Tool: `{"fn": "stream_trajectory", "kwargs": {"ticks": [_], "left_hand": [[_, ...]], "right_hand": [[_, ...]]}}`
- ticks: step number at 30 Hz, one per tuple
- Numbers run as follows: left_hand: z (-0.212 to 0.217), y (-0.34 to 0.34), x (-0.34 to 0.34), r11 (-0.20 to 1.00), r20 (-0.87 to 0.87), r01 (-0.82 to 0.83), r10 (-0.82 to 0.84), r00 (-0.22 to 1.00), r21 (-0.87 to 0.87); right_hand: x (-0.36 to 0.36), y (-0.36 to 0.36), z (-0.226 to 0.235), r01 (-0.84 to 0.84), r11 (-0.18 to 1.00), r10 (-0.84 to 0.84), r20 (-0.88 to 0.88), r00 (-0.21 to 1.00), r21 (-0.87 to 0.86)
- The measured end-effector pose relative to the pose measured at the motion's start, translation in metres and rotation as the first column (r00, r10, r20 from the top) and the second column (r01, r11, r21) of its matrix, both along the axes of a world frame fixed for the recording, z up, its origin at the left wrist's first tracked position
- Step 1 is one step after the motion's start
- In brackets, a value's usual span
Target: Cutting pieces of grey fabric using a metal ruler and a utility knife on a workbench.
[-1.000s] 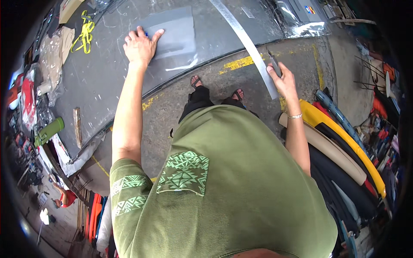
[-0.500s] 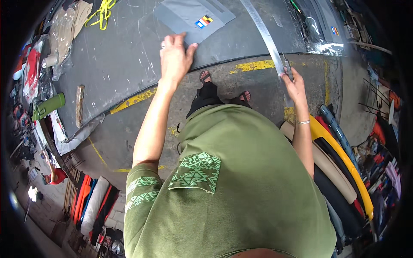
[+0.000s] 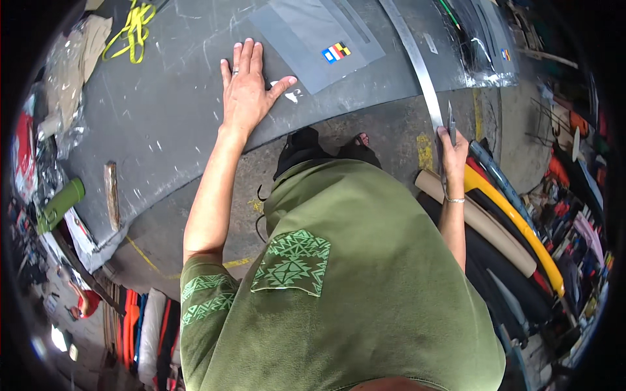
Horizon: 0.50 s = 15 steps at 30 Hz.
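My left hand (image 3: 246, 98) lies flat on the dark worktable (image 3: 176, 98), fingers stretched and thumb spread to the right. Just right of it is a flat grey sheet (image 3: 293, 45) bearing a small multicoloured patch (image 3: 336, 52). White scraps or marks (image 3: 291, 96) show by the thumb. Past the table's near edge, my right hand (image 3: 452, 153) is closed around a long metal ruler (image 3: 417, 62) and a slim utility knife (image 3: 450, 117), whose tip points away from me. The ruler's far part extends over the table, right of the sheet.
A yellow strap (image 3: 134, 32) and clear plastic wrapping (image 3: 62, 124) lie at the table's left, with a wooden stick (image 3: 112, 195) nearer. Another grey piece with a patch (image 3: 505, 55) is far right. Rolls of material (image 3: 482, 221) stand beside my right arm; more rolls (image 3: 151, 326) are lower left.
My left hand has moved left off the sheet's edge and flattened onto the table. My right hand has come slightly nearer with ruler and knife. The table fills more of the view.
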<state>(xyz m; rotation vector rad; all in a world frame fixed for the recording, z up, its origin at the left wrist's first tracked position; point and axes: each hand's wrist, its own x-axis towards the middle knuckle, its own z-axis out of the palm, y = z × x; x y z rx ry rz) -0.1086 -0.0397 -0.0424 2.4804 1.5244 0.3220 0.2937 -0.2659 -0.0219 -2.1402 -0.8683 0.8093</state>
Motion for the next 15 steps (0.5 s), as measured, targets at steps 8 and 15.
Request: {"fn": "stream_trajectory", "kwargs": {"ticks": [8,15], "left_hand": [[-0.009,0.011,0.056,0.994,0.092,0.096,-0.1,0.991,0.053],[-0.006,0.001,0.086,0.991,0.064,0.11,-0.115,0.991,0.073]], "right_hand": [[-0.026,-0.037,0.014,0.11,0.993,-0.11,-0.008,0.994,-0.035],[-0.044,0.006,-0.002,0.082,0.997,-0.079,-0.129,0.988,0.015]]}}
